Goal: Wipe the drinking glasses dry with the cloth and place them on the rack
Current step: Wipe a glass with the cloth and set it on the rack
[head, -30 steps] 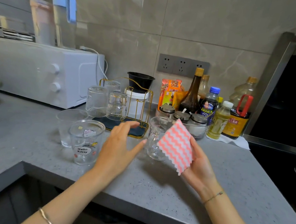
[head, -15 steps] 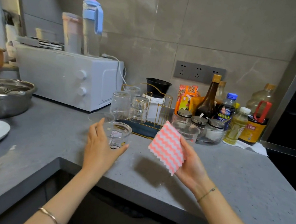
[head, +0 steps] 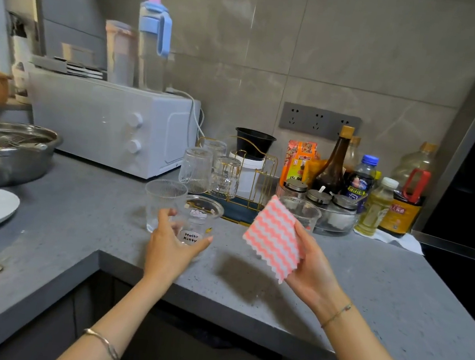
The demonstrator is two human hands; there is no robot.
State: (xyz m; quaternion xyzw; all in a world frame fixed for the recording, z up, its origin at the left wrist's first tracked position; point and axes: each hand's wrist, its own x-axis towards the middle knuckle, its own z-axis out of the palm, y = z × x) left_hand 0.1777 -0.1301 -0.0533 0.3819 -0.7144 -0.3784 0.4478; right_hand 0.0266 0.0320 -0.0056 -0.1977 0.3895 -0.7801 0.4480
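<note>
Your left hand (head: pixel 175 243) cups the printed glass (head: pixel 196 222) on the counter (head: pixel 366 281) | right hand (head: pixel 314 264) grips the cloth (head: pixel 274 238) | third glass (head: pixel 300 213) partly hidden behind the cloth

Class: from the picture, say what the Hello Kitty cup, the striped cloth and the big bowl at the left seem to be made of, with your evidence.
Hello Kitty cup: clear glass, possibly plastic; the worktop shows through it.
Striped cloth: soft matte fabric, likely microfibre; zigzag-cut edge, no shine.
Big bowl: metal, probably stainless steel; grey, polished, with reflections.

One head-worn view looks forward and down, close over the counter (head: pixel 337 278), facing the tiled wall (head: pixel 347 44).
</note>
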